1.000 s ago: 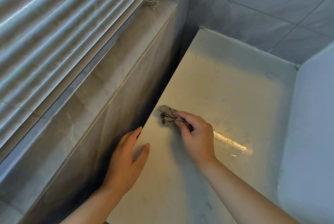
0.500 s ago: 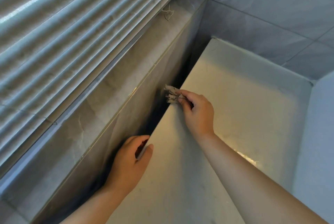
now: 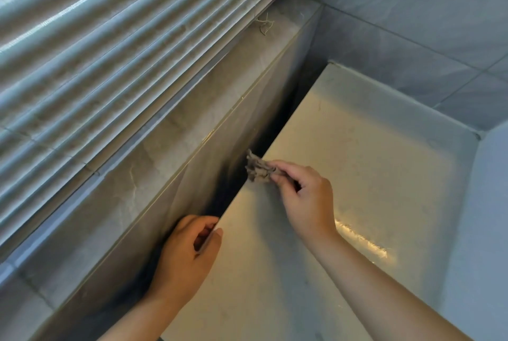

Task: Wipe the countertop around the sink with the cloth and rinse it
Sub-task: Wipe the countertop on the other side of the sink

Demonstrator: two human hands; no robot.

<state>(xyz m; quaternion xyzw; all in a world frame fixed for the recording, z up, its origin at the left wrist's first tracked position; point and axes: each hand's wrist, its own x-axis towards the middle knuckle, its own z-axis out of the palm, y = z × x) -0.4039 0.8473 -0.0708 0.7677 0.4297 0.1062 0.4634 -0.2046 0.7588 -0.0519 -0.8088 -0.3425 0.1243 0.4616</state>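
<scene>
We look down into a tiled corner where a pale countertop (image 3: 357, 175) runs from the bottom of the frame up to the grey tiled wall (image 3: 412, 24) at the upper right. A low upstand borders its far end, and a bluish panel (image 3: 483, 230) rises along the right edge of the frame. Across the upper left we see the slats of a window blind (image 3: 110, 51), with its knotted cord (image 3: 265, 24) lying on the stone ledge (image 3: 154, 153) below it. The ledge drops in a vertical face toward the countertop, and between that face and the countertop's left edge we see a dark, narrow gap (image 3: 275, 126). A streak of glare (image 3: 362, 241) shines on the surface at the lower right.

Near the centre of the frame we find the cloth (image 3: 258, 168), a small crumpled brown wad. It sits at the countertop's left edge, part of it over the surface and part overhanging the gap. The right hand (image 3: 305, 197) reaches in from the lower right and pinches the cloth between thumb and curled fingertips, the back of the hand turned up toward us.

Below it and a little to the left, the left hand (image 3: 187, 258) grips the same edge. Its fingers curl down over the edge into the gap, and the thumb lies on top of the surface. The two hands are near each other but do not touch.
</scene>
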